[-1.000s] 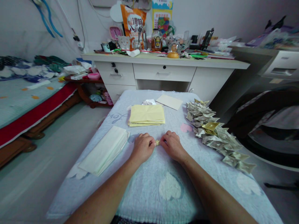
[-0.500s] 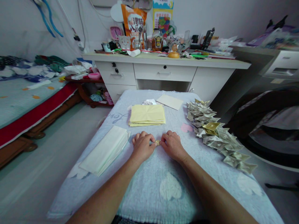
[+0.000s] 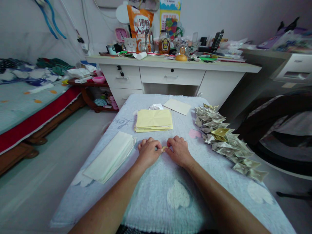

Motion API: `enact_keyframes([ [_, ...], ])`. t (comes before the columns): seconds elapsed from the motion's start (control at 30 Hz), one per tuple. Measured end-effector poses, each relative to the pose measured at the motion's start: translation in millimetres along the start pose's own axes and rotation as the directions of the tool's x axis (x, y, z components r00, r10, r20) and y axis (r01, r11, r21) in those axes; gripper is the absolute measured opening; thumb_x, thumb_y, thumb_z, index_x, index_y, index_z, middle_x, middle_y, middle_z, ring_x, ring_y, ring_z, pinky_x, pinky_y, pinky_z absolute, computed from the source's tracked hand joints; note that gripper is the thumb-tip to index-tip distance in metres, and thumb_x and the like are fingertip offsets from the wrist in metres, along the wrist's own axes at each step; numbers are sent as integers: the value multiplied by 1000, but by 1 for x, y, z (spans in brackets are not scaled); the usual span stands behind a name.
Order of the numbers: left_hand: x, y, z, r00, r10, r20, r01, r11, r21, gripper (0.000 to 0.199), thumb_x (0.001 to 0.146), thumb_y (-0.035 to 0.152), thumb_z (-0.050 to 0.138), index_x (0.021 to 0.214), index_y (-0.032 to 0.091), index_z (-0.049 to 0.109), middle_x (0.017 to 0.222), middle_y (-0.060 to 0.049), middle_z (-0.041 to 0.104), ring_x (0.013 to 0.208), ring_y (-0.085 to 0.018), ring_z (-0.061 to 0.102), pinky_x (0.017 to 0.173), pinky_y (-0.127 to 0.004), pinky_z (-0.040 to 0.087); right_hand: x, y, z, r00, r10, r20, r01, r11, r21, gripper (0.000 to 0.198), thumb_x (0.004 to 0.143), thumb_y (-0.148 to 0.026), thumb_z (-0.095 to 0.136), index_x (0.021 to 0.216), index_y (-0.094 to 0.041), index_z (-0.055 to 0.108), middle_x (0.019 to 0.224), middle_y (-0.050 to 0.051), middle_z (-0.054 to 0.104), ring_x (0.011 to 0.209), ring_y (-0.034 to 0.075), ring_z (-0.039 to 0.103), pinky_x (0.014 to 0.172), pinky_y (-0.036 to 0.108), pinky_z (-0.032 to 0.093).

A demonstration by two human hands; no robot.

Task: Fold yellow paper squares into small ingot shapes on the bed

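Note:
Between my two hands is a small piece of folded yellowish paper [image 3: 164, 148], mostly hidden by the fingers. My left hand [image 3: 149, 151] pinches its left end between thumb and curled fingers. At the other end, my right hand [image 3: 179, 151] has its thumb and fingertips closed on the paper, low over the cloth. Just beyond the hands lies a stack of yellow paper sheets [image 3: 154, 121]. To the left rests a slanted pile of long pale folded paper [image 3: 110, 157]. Rows of folded paper ingots [image 3: 229, 151], silvery with a few gold, line the right side.
A pale blue patterned cloth [image 3: 146, 201] covers the table. A cream card [image 3: 177, 106] and a crumpled white tissue [image 3: 156, 106] lie toward its far end. Behind stands a cluttered white desk [image 3: 170, 76]. A bed [image 3: 39, 104] is at left, a washing machine [image 3: 290, 130] at right.
My right thumb and fingers have shifted slightly at the paper's right end. My left hand keeps its pinch in nearly the same place.

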State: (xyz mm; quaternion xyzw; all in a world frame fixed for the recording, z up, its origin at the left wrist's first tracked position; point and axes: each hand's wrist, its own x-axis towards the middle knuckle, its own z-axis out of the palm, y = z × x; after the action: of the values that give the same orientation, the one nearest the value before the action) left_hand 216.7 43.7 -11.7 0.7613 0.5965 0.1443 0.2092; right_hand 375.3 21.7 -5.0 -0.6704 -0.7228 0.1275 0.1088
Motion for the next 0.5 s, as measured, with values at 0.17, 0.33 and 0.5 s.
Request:
enact_keyframes([
  [0.17, 2, -3, -3, 999, 36, 36, -35, 999, -6, 19, 84, 34, 50, 78, 29, 68, 94, 1, 61, 96, -21, 48, 83, -36, 29, 2, 0, -2, 1000, -5, 10, 5, 1000, -9, 18, 86, -39, 55, 94, -25, 60, 98, 5, 53, 94, 22, 45, 74, 32, 28],
  [0.33, 1, -1, -2, 999, 43, 11, -43, 999, 33, 18, 81, 42, 55, 79, 28, 66, 94, 0, 60, 97, -22, 48, 83, -36, 30, 1, -1, -2, 1000, -12, 10, 12, 1000, -6, 19, 87, -40, 54, 95, -24, 60, 98, 6, 53, 95, 22, 45, 74, 32, 28],
  [0.5, 2, 0, -1, 999, 27, 17, -28, 999, 41, 16, 77, 43, 61, 78, 29, 67, 94, 0, 60, 98, -23, 48, 83, -36, 30, 2, 4, -1, 1000, -29, 6, 29, 999, 18, 18, 86, -39, 57, 95, -24, 61, 98, 5, 53, 94, 21, 45, 74, 31, 28],
])
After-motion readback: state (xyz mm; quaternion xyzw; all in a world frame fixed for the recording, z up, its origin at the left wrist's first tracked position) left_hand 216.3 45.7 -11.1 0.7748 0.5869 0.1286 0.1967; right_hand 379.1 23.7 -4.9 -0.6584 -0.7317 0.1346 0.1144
